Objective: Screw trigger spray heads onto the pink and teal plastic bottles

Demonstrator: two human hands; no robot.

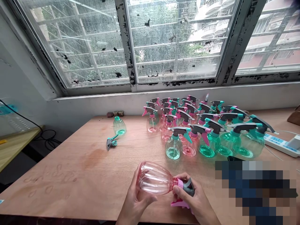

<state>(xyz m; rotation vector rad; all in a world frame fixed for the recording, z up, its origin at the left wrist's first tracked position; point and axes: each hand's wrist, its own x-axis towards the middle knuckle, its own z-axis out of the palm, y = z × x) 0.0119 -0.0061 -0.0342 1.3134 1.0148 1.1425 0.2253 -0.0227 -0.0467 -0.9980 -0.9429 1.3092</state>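
Observation:
A clear pink spray bottle [154, 179] lies on its side above the near edge of the wooden table [77, 168], held between both hands. My left hand [134, 201] cups its ribbed body from below, fingers wrapped round it. My right hand [195, 200] is closed on its grey and pink trigger head [186, 190], at the bottle's neck. Farther back on the left stands a green bottle body [119, 126] without a head. A loose grey and teal trigger head [111, 142] lies on the table beside it.
A crowd of several assembled pink and green spray bottles [199, 131] stands at the back right. A white power strip [282, 144] lies at the right edge. A pixelated patch covers the near right. Small brown blocks [115, 113] sit by the wall under the windows.

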